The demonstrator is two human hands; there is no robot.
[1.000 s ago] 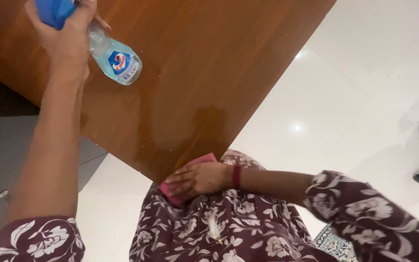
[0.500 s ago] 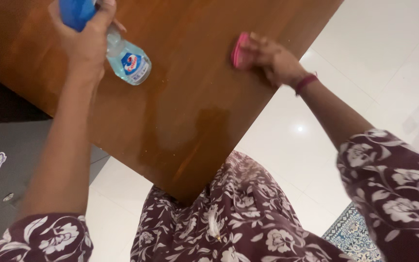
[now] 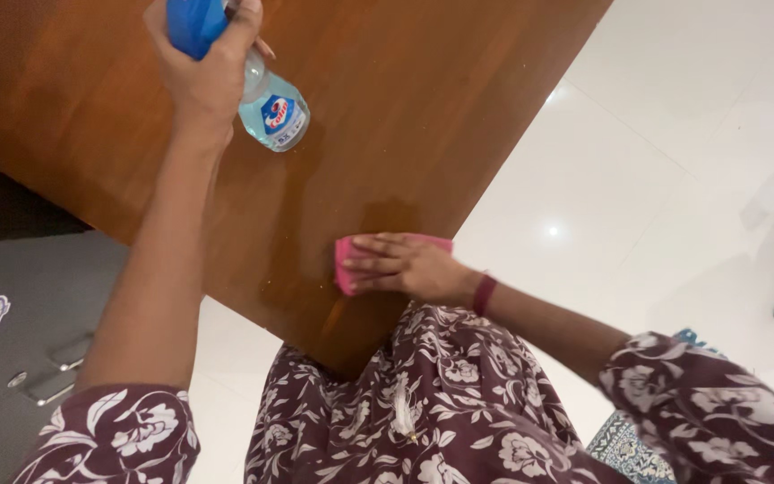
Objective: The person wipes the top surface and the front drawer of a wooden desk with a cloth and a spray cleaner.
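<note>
Pink cloth [image 3: 348,260] flat under right hand [image 3: 409,266] on wooden table [image 3: 423,108]; spray bottle [image 3: 266,103] gripped in left hand [image 3: 203,76].

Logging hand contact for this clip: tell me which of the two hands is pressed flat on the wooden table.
The right hand, flat on the pink cloth at the table corner. The left hand is raised, gripping a blue spray bottle.

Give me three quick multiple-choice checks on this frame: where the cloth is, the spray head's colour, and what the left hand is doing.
1. Where is the pink cloth?
A. On the wooden table near its corner
B. On the white floor
C. On the person's lap

2. What colour is the spray bottle head?
A. Red
B. Blue
C. White

3. The left hand is:
A. Empty
B. Flat on the table
C. Gripping the bottle

Answers: 1 A, the right hand presses it to the wood. 2 B, the top is blue. 3 C, fingers wrap its neck.
</note>
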